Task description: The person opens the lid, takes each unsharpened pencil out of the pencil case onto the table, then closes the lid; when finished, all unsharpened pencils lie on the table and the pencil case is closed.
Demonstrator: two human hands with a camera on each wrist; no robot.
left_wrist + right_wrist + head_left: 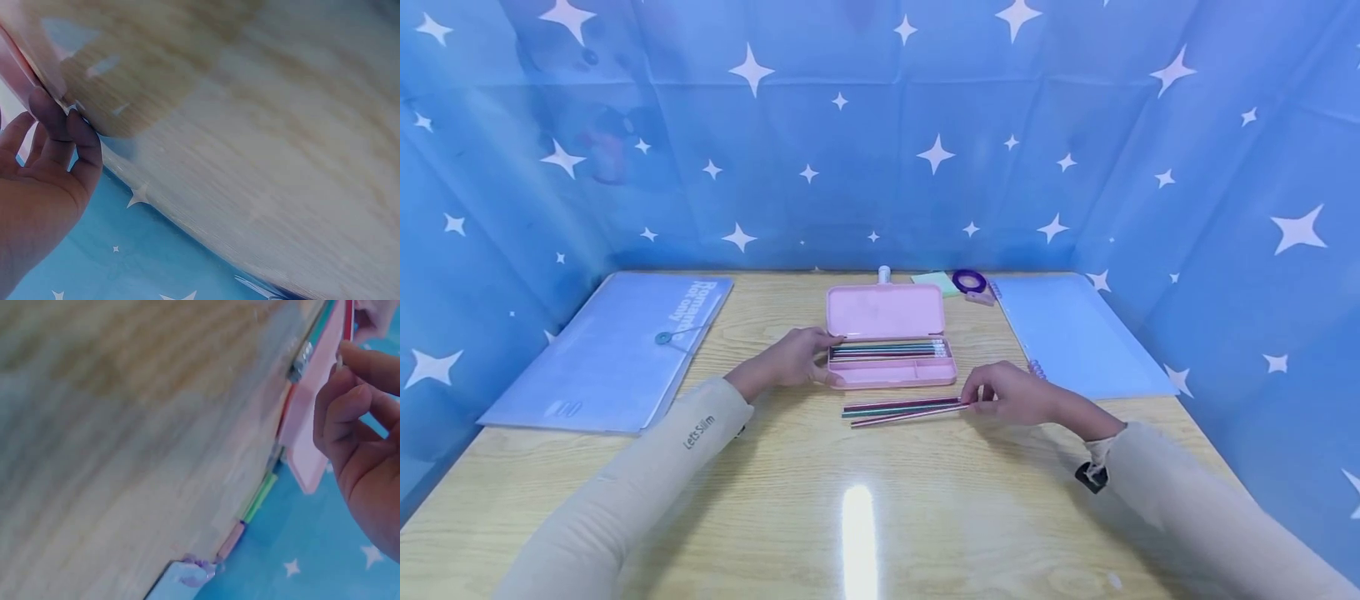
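A pink pencil case (886, 312) lies with its lid raised at the middle of the table. Several striped pencils (883, 350) fill its rear compartment, while the front compartments show bare pink. My left hand (795, 357) grips the case by its left side, thumb at the front corner and fingers near the hinge. In front of the case, more pencils (887, 408) lie side by side. My right hand (1011, 393) pinches the right end of one pencil (910, 416), which slants slightly away from the others. In the right wrist view, thumb and forefinger meet at that pencil's end.
A translucent folder (610, 350) with a string button lies at the left, and a ring-bound notebook (1075, 333) at the right. Behind the case are a white bottle (884, 273), green sticky notes (934, 282), purple tape (969, 281) and a small pink block (980, 298). A starry curtain (850, 133) hangs behind.
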